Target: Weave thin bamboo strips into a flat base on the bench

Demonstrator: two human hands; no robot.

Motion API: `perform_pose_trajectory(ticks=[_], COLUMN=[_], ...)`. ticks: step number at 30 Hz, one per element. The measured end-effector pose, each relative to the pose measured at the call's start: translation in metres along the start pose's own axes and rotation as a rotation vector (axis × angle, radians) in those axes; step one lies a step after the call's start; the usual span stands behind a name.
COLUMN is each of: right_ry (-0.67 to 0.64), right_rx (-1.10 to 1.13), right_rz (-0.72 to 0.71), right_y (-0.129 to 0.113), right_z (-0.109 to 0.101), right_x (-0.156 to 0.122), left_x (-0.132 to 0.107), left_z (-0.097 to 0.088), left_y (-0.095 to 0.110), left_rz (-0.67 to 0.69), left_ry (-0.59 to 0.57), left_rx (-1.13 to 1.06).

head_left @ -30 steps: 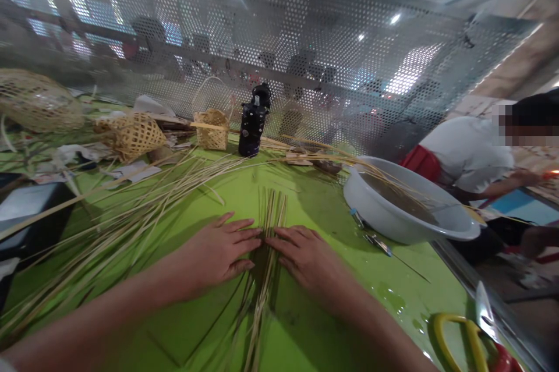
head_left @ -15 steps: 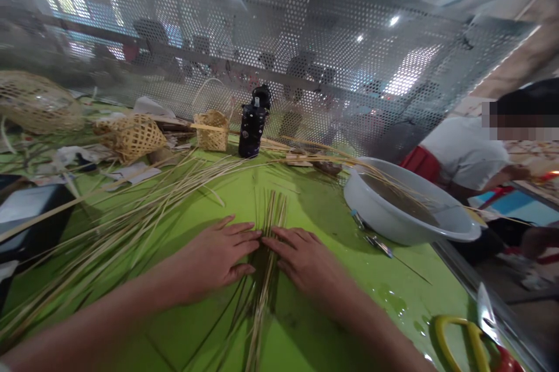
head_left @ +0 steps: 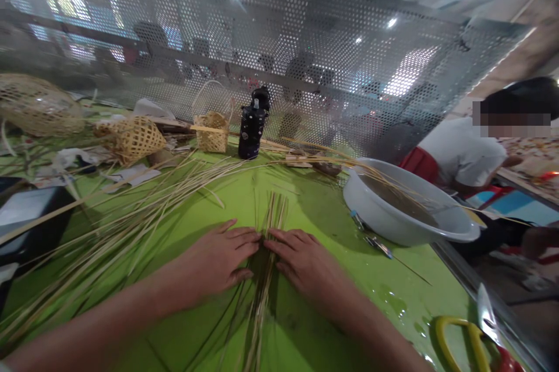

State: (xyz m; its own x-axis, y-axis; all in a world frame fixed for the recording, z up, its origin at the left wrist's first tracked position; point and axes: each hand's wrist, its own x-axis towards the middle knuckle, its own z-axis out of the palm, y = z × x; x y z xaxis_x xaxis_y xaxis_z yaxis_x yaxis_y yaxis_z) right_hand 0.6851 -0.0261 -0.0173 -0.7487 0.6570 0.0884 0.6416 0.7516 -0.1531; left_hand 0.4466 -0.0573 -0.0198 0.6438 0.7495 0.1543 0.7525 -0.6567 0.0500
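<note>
A narrow bundle of thin bamboo strips (head_left: 273, 218) lies lengthwise on the green table (head_left: 314, 203), running from near me toward the far side. My left hand (head_left: 216, 258) lies flat on the table, fingers stretched out and touching the bundle's left side. My right hand (head_left: 301, 258) lies flat on the bundle's right side, fingertips meeting the left hand's over the strips. Neither hand grips anything.
Long loose strips (head_left: 131, 215) fan out at left. A white basin of water (head_left: 406, 206) sits at right, with small tools (head_left: 375, 241) beside it and yellow-handled shears (head_left: 469, 340) at the near right. Woven baskets (head_left: 131, 136) and a dark bottle (head_left: 252, 124) stand before a perforated metal screen. Another person (head_left: 471, 151) sits at right.
My hands have stayed pressed flat against the bundle, shifting only slightly. The person at right has moved a little.
</note>
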Motion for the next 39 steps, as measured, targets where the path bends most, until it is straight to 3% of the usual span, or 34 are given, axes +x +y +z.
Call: perform_pose_trajectory(ticks=[11,19,27,39], right_ry=[-0.034,-0.026,-0.02,-0.038], right_rx=[0.043,0.039,0.055,0.153], right_rz=[0.018,0.013,0.013,0.097], right_y=[-0.006,-0.007,-0.007,-0.007], right_z=[-0.004,-0.003,-0.003,-0.007], right_x=[0.001,0.0,0.001,-0.001], left_x=[-0.001,0.001,0.0,0.002], left_z=[0.014,0.007,0.01,0.014], left_y=[0.0,0.006,0.006,-0.002], left_rz=[-0.024,-0.068,-0.066,0.062], left_ry=[0.042,-0.029,-0.018,0.046], left_rx=[-0.052,-0.065,-0.065,-0.015])
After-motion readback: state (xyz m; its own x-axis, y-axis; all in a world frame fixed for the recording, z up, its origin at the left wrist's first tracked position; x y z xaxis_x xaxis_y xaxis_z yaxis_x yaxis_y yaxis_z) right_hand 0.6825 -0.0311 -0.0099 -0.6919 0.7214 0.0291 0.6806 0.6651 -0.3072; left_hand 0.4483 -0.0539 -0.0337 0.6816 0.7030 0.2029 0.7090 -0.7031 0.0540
